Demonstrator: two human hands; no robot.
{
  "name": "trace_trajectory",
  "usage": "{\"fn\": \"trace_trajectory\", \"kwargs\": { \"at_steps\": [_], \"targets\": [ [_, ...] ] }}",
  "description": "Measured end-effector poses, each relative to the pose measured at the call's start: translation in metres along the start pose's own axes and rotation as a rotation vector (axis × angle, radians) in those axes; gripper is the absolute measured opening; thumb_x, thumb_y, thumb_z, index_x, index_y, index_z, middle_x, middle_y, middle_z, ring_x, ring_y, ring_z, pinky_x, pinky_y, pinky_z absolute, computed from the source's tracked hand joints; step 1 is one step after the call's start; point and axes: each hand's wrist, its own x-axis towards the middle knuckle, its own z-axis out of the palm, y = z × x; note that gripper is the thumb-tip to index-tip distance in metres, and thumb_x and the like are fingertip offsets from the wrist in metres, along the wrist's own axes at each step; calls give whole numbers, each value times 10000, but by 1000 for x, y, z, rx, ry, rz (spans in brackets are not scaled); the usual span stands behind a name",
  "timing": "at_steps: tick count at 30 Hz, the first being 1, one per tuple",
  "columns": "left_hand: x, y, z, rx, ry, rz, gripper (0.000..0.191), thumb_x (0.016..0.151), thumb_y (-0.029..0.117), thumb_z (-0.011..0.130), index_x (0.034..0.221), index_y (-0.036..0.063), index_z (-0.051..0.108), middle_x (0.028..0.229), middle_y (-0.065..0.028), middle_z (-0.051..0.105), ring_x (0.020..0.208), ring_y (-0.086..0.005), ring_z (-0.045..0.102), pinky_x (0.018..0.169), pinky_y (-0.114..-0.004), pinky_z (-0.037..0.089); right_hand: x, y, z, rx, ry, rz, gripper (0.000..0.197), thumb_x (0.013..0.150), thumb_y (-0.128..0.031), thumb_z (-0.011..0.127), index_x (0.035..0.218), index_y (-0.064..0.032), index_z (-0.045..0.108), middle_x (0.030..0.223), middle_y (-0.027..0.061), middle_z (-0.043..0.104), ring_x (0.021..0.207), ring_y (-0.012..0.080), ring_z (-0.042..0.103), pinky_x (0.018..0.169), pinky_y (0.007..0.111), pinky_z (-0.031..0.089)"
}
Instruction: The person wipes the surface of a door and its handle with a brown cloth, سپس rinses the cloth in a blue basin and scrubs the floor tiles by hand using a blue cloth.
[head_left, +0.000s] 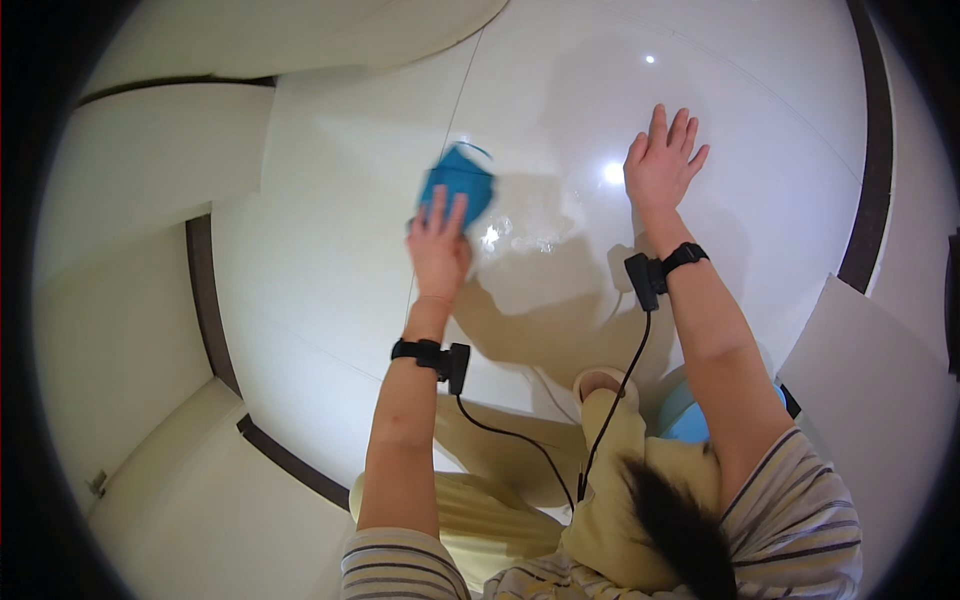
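Observation:
My left hand (439, 251) lies with its fingers spread on a blue cloth (463, 187), pressing it flat to the glossy white tiled floor (337, 247). The cloth looks folded and slightly blurred. Wet, shiny marks show on the floor just right of it. Farther right, my right hand (664, 166) rests on the floor, palm down, fingers apart, holding nothing. Each wrist bears a black strap with a small cabled device.
A light blue basin or bucket (686, 420) stands partly hidden behind my right arm. Dark skirting (874, 150) edges the floor at right, and more runs along the left walls. A pale curved surface (300, 34) overhangs the top left. Two cables hang between my arms.

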Motion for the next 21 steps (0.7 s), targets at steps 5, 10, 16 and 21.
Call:
{"fn": "trace_trajectory", "kwargs": {
  "at_steps": [5,10,16,21],
  "targets": [
    [-87,-93,-4,93,240,-548,674,793,69,570,1452,198,512,1544,-175,411,1218,-488,470,973,-589,438,-6,-18,8,-14,62,-58,528,949,-301,491,1451,-137,487,1536,223,391,1459,396,296,1159,659,139],
    [-99,-13,9,46,118,-376,619,794,89,571,1408,162,546,1541,-190,406,1225,-481,467,964,-620,386,-14,-9,21,-131,85,-57,538,979,-359,442,1488,-184,441,1568,186,359,1480,367,271,1162,648,142],
    [-152,-14,-1,-14,206,-381,626,802,90,609,1419,175,538,1555,-159,392,1319,-438,415,1031,-596,331,-17,-10,23,-53,29,-92,540,960,-324,475,1482,-193,429,1578,173,326,1483,368,251,1109,717,169],
    [-254,-68,1,88,342,-843,669,800,86,591,1457,170,493,1572,-168,366,1328,-489,400,1047,-611,344,-40,-23,30,-71,54,-257,527,951,-286,516,1463,-186,445,1552,165,350,1465,376,276,1066,743,211]
  ]
}}
